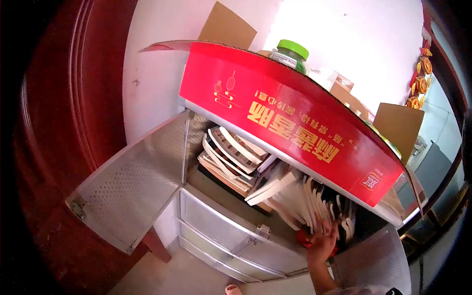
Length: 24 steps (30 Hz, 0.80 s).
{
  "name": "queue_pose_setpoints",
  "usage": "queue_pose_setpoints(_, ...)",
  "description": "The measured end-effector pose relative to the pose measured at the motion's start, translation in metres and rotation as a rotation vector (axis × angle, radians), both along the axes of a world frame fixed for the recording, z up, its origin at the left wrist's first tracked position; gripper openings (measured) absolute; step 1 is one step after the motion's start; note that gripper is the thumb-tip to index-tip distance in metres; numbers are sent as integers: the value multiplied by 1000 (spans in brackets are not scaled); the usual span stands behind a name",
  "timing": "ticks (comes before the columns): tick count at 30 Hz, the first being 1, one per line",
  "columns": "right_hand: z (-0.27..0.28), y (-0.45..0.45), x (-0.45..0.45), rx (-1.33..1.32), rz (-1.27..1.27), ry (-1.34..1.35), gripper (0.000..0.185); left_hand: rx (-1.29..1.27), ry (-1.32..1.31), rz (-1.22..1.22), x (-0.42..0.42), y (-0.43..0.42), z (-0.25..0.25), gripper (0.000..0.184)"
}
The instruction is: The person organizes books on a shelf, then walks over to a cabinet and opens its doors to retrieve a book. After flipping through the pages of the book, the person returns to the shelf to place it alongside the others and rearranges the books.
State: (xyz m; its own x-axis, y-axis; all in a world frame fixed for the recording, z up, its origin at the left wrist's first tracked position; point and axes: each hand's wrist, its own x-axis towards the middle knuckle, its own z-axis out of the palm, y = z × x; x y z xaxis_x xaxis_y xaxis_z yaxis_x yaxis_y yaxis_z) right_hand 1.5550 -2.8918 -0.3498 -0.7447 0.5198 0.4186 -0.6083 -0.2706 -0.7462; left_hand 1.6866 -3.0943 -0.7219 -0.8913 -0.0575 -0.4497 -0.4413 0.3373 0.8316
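My right hand (320, 249) reaches into the open metal cabinet from the lower right. Its fingers are stretched upward and apart, against the lower ends of a row of upright books (314, 201). A red thing (303, 239) shows beside and behind this hand; its kind is mostly hidden. Left of the row, a white-edged book or stack of pages (273, 189) leans at a slant, partly blurred. Further left lies a pile of curved books or magazines (231, 157). My left hand is out of view.
A red cardboard box (275, 118) sits on the cabinet top, with a green-lidded jar (292, 54) behind its front wall. The perforated left door (137, 182) and right door (376, 260) stand open. Drawers (216, 221) lie below. A pink slipper (233, 289) shows on the floor.
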Motion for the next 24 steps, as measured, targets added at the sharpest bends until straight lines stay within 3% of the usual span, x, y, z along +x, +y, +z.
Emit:
queue_pose_setpoints(3,-20,16,8,198,79,-44,46,335,158,58,5,-20,99,6)
queue_pose_setpoints(4,-25,8,12,241,67,20,28,441,249,78,5,-27,136,6)
queue_pose_setpoints(7,-58,-3,38,147,435,1,44,613,619,151,-25,-42,250,6)
queue_pose_setpoints(9,-70,-19,54,6,372,-154,14,469,945,308,-81,-48,319,6)
queue_pose_setpoints(11,-81,-24,68,-135,457,-295,9,98,1222,367,-146,-60,400,9)
queue_pose_setpoints(12,-92,-24,69,4,528,-228,5,-110,1428,410,-186,-65,421,13)
queue_pose_setpoints(13,-103,-24,69,144,606,-161,16,-151,1326,451,-213,-66,443,16)
queue_pose_setpoints(14,-93,-37,74,48,669,-168,14,-351,1204,378,-245,-71,456,26)
queue_pose_setpoints(15,-74,-54,78,-53,726,-167,13,-543,1223,314,-285,-74,455,31)
queue_pose_setpoints(16,-59,-61,79,-151,779,-167,12,-507,1344,388,-309,-73,468,33)
queue_pose_setpoints(17,-52,-57,76,-71,773,-185,14,-475,1465,464,-328,-72,479,36)
queue_pose_setpoints(19,-44,-50,71,79,751,-215,16,-597,1286,451,-365,-72,481,43)
queue_pose_setpoints(20,-42,-48,64,151,738,-218,18,-984,1080,511,-410,-65,465,51)
queue_pose_setpoints(21,-40,-47,58,220,716,-218,19,-1193,809,561,-429,-56,455,57)
queue_pose_setpoints(23,-37,-47,50,348,653,-216,22,-1031,774,492,-401,-57,470,59)
queue_pose_setpoints(24,-31,-51,49,-188,799,-362,25,-984,754,466,-394,-58,476,60)
